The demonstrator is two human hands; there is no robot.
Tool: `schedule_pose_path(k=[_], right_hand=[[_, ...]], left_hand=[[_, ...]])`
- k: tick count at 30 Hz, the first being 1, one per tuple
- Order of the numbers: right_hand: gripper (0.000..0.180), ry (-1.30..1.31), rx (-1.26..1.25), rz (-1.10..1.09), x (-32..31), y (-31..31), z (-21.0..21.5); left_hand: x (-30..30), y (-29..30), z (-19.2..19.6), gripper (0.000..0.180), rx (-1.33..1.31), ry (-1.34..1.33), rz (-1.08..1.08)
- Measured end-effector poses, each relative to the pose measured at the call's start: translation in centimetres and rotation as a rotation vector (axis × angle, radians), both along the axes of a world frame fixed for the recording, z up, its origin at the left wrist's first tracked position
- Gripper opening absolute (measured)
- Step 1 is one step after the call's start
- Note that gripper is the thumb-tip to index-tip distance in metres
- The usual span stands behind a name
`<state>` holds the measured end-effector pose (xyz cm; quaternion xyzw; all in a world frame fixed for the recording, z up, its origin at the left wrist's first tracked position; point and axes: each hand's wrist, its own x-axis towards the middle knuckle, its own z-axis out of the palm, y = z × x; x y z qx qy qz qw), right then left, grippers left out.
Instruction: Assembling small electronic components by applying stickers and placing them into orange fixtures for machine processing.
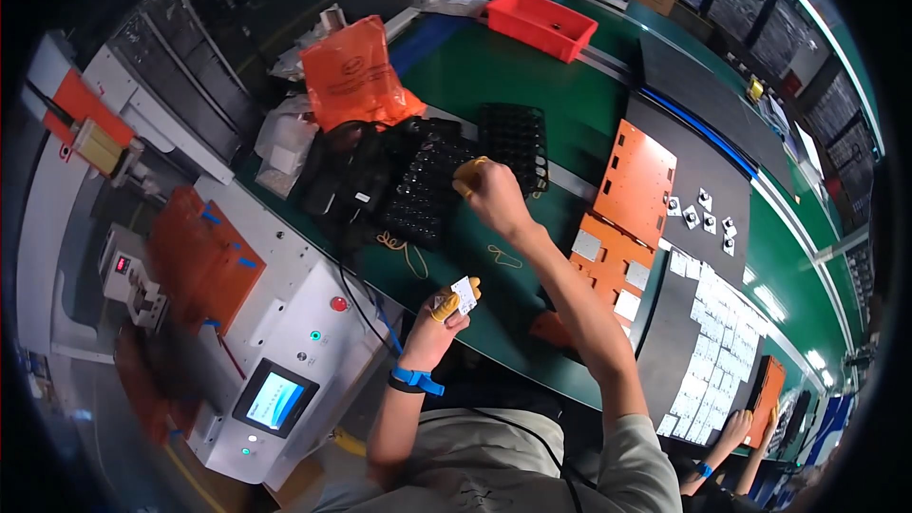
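My left hand [439,328], with yellow covers on its fingertips and a blue strap at the wrist, pinches a small white square plate [464,295] near the table's front edge. Farther up, my right hand [494,198] reaches over a black tray with many small pockets [432,185]. Yellow covers are on its fingertips too, and its fingers are pressed together; whatever they hold is hidden. A second black pocketed tray [513,138] lies just beyond that hand. Loose yellow rubber bands [504,256] rest on the green table between my hands.
An orange bag [356,76] and a red bin [541,24] stand farther back. To the right are orange fixture plates [635,185], small white plates with black parts [709,222] and rows of white plates [717,351]. A machine with a screen [275,399] stands left. A co-worker's hands [736,429] hold an orange plate.
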<state>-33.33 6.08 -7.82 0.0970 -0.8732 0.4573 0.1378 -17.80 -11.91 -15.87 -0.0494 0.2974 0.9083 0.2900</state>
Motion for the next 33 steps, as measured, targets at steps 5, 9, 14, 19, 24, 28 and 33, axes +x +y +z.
schedule_pose_path(k=[5,9,14,19,24,28,33], right_hand=[[0.038,-0.029,0.329,-0.075,-0.7,-6.5,-1.1],[0.043,-0.024,0.469,-0.141,-1.1,-9.4,-0.6],[0.031,-0.052,0.394,-0.225,-1.5,-9.6,-0.9],[0.019,-0.218,-0.240,0.036,3.2,-7.4,1.3],[0.023,-0.379,-0.693,0.355,11.3,-3.5,3.7],[0.023,-0.360,-0.654,0.395,14.2,-2.2,4.4],[0.024,-0.335,-0.524,0.429,15.0,-1.5,5.2]], left_hand=[[1.1,-0.6,1.6,0.042,-0.203,0.070,0.150],[1.6,-1.1,2.2,0.039,-0.245,0.086,0.240],[1.3,-1.5,1.8,0.041,-0.205,0.091,0.236],[1.0,-2.5,2.1,0.055,-0.002,0.131,0.239],[1.6,-3.2,2.7,0.062,-0.171,0.245,0.374],[1.3,-1.7,7.5,0.062,-0.425,0.498,0.589],[2.0,-1.3,7.9,0.063,-0.578,0.672,0.615]])
